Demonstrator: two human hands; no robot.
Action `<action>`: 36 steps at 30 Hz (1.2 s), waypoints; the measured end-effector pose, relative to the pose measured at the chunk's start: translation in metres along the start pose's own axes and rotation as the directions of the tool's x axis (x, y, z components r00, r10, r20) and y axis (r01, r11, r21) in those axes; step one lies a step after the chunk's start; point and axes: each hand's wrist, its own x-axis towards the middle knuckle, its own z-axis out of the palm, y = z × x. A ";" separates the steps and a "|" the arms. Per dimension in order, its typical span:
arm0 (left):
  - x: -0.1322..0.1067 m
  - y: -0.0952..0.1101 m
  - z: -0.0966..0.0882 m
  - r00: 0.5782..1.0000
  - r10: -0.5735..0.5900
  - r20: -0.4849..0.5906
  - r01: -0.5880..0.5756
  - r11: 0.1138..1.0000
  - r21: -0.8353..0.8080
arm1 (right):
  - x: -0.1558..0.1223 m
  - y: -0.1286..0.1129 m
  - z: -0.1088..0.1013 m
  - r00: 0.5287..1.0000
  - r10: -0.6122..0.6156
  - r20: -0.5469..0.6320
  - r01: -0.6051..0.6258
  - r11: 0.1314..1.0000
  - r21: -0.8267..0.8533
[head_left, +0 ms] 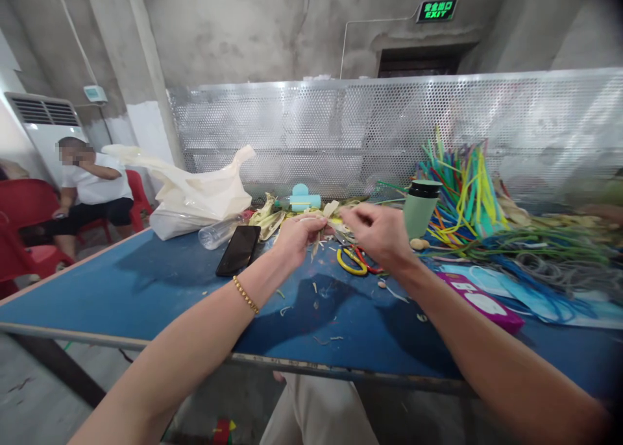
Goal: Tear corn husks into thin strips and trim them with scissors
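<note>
Over the middle of the table, my left hand (298,237) pinches a pale corn husk piece (331,209) between thumb and fingers. One part of the husk stands up and a strip hangs below. My right hand (382,232) is closed just to the right, its fingers curled toward the husk. Whatever its fingertips grip is too small to make out. Below the hands lie scissors (352,263) with yellow and red handles, partly covered by my right hand. More pale husks (267,219) lie behind my left hand.
A black phone (238,250), clear bottle (217,235) and white plastic bag (199,198) are left. Right stand a green tumbler (419,213), colourful strips (462,192), cords (540,263) and a purple packet (481,300). Scraps dot the blue table (146,289). A person (95,179) sits far left.
</note>
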 end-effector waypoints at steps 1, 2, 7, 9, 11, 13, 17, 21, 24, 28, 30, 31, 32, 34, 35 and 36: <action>0.000 0.000 0.000 1.000 -0.019 0.021 0.019 1.000 0.017 | 0.005 0.005 -0.004 0.996 0.043 -0.079 -0.040 0.999 0.036; -0.001 0.000 0.000 0.998 -0.033 0.050 0.032 0.999 0.030 | 0.009 0.010 -0.008 0.993 0.060 -0.098 -0.052 0.995 0.088; -0.008 0.001 0.005 0.988 -0.015 0.152 0.000 0.995 0.102 | 0.012 0.027 -0.003 0.927 -0.021 0.374 -0.173 0.862 0.477; -0.009 0.002 0.007 0.991 -0.009 0.137 -0.009 0.992 0.130 | 0.008 0.029 0.005 0.895 -0.031 0.445 -0.234 0.818 0.526; -0.009 0.004 0.006 0.995 -0.014 0.095 0.001 0.991 0.134 | 0.005 0.029 0.011 0.904 0.000 0.428 -0.229 0.845 0.484; -0.007 0.004 0.005 0.998 -0.015 0.057 0.008 0.994 0.113 | 0.003 0.028 0.015 0.936 0.003 0.352 -0.150 0.909 0.390; -0.004 0.004 0.002 0.998 0.021 0.055 -0.025 0.996 0.082 | 0.004 0.020 0.015 0.957 -0.050 0.284 -0.063 0.925 0.376; -0.005 0.001 0.004 0.996 0.075 0.052 -0.082 0.988 0.134 | 0.004 0.009 0.012 0.961 0.081 0.265 -0.197 0.870 0.451; -0.007 0.001 0.006 0.992 0.105 0.073 -0.118 0.972 0.201 | 0.003 0.004 0.010 0.957 0.166 0.238 -0.252 0.882 0.398; -0.009 0.001 0.008 0.991 0.109 0.074 -0.125 0.960 0.251 | 0.002 0.003 0.010 0.968 0.135 0.209 -0.205 0.911 0.358; -0.009 0.000 0.007 0.993 0.089 0.075 -0.105 0.965 0.242 | 0.002 0.005 0.011 0.976 0.118 0.185 -0.176 0.924 0.340; -0.008 0.000 0.007 0.994 0.078 0.079 -0.094 0.968 0.231 | 0.003 0.005 0.010 0.976 0.115 0.183 -0.172 0.927 0.334; -0.007 -0.001 0.006 0.994 0.066 0.088 -0.084 0.973 0.217 | 0.003 0.006 0.010 0.975 0.116 0.189 -0.175 0.926 0.335; -0.006 -0.002 0.005 0.993 0.044 0.114 -0.065 0.981 0.185 | 0.004 0.007 0.009 0.969 0.121 0.217 -0.194 0.916 0.352; -0.005 -0.002 0.004 0.991 0.034 0.128 -0.056 0.984 0.170 | 0.004 0.008 0.008 0.965 0.124 0.232 -0.203 0.911 0.359; -0.005 -0.002 0.004 0.989 0.025 0.142 -0.047 0.987 0.154 | 0.004 0.008 0.007 0.961 0.125 0.247 -0.211 0.908 0.362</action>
